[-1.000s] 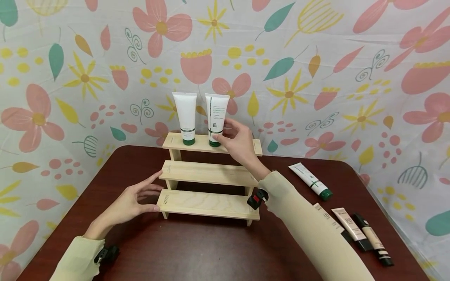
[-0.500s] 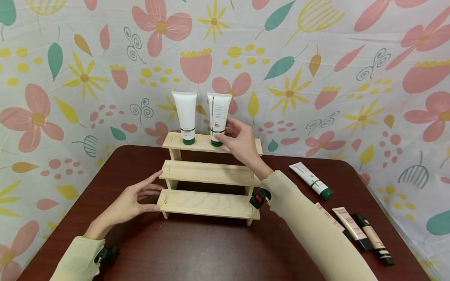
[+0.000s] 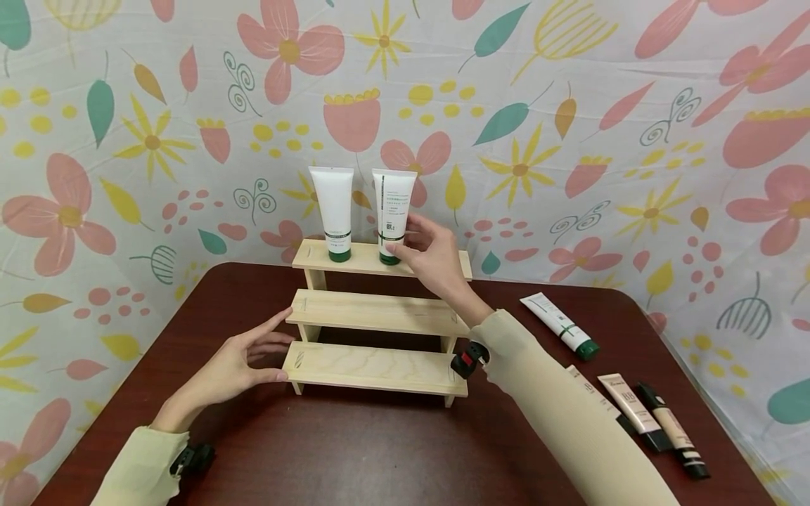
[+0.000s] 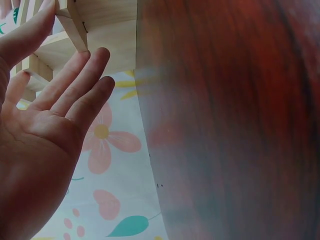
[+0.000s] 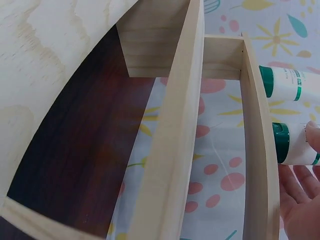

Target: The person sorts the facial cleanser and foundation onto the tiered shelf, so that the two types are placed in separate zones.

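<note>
A three-tier wooden display shelf (image 3: 373, 309) stands on the table in the head view. My right hand (image 3: 435, 258) pinches the lower part of a white squeeze tube (image 3: 394, 204), which stands cap down on the top tier. In the right wrist view its green cap (image 5: 281, 143) meets the board, with the fingers (image 5: 295, 190) behind. Left of it stands a second white squeeze tube (image 3: 333, 211), apart from the held one. My left hand (image 3: 230, 365) touches the shelf's left ends, fingers fairly straight; the left wrist view shows its fingers (image 4: 82, 87) spread against the wood.
To the right, another white squeeze tube (image 3: 560, 325) with a green cap lies on the dark table (image 3: 354, 450). Nearer lie a BB cream tube (image 3: 629, 404), a similar tube (image 3: 591, 393) partly behind my right sleeve, and a slim black-capped tube (image 3: 671, 425). A flowered cloth (image 3: 538, 176) hangs behind.
The right hand and the tube it holds have shifted slightly right along the top tier over the first half second, then stayed nearly still. The left hand has not moved.
</note>
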Tool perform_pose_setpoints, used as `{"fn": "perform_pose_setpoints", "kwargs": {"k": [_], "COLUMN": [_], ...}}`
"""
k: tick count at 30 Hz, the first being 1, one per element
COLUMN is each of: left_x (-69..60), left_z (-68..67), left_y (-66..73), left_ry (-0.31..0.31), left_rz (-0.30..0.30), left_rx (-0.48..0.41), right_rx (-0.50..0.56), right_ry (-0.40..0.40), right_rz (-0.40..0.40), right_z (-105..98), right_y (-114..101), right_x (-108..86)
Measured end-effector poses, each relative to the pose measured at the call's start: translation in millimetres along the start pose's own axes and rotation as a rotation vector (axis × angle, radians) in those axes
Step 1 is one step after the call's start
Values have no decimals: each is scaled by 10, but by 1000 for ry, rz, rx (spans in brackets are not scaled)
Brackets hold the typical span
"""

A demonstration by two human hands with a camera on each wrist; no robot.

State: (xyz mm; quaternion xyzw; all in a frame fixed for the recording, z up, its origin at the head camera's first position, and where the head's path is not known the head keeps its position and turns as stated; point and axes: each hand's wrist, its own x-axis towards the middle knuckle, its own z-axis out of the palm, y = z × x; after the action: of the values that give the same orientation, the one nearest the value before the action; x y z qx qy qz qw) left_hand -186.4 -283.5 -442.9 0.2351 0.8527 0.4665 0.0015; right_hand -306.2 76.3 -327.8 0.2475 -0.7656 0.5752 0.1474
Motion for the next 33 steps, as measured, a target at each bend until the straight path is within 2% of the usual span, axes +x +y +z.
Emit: {"fn": "perform_pose_setpoints", "kwargs": {"k": [8, 18, 24, 33], "left_x": [0, -8, -18, -5], "left_z": [25, 2, -6, 8], "left_y": [-11, 10, 4, 11], "left_ry": [-3, 4, 8, 2], "left_rz": [-11, 6, 10, 13], "left_rx": [-6, 18, 43, 48], "right_rx": [-5, -139, -268, -348], "right_ry": [13, 5, 31, 113], "right_rz": [14, -84, -40, 82], "right_z": [-257, -864, -1272, -1764], "right_y": [-13, -124, -80, 149], "right_x": [-192, -638, -1001, -1495]}}
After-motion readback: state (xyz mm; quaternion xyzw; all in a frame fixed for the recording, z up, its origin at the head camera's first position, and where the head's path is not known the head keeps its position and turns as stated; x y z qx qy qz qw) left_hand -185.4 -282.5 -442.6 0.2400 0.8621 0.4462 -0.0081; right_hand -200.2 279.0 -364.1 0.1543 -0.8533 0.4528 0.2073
